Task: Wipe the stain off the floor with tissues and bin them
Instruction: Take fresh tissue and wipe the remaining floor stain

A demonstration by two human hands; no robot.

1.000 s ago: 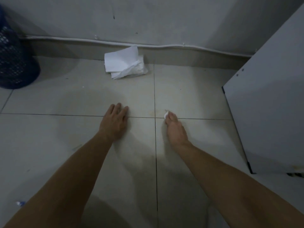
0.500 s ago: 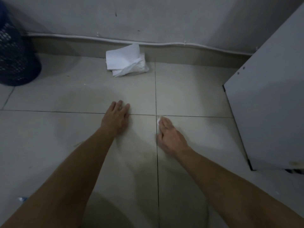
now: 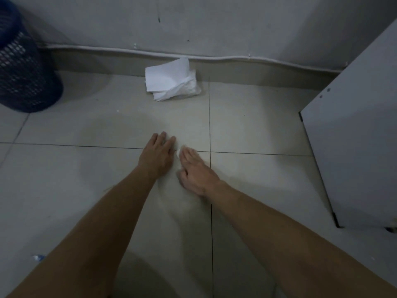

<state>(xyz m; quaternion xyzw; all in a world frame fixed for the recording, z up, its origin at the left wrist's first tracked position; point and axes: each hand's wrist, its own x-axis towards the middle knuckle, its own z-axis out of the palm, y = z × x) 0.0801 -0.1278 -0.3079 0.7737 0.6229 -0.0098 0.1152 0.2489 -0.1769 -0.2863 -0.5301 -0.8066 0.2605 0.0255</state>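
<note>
The right hand (image 3: 196,171) has slid left across the floor (image 3: 253,130) w/ its tissue (image 3: 178,152): 1 s ago it was right of the vertical grout line, fingers pointing up at the cross joint; half a sec ago it sat on the line; now it's past it, on the left tile, almost touching the left hand (image 3: 158,154). So a wiping stroke is under way, right to left.

Right hand: fingers lie over the wad and press it down on the floor; only a small white edge shows past the fingertips, beside the left hand's index finger. Can't tell if the thumb curls round it. Some motion blur on this hand.

Left hand: flat on the tile, fingers straight, holds nothing, same spot as before — looks like a brace.

Stain itself: too faint in this dim light to make out, so can't judge how much is gone. Prob mid-wipe, more passes likely.

Spare tissues (image 3: 171,82) lie in a loose pile by the skirting, well apart from the hands, unmoved. Blue mesh bin (image 3: 23,72) stands far left in the corner, also well apart; binning not yet begun. White cabinet (image 3: 354,136) at right.
</note>
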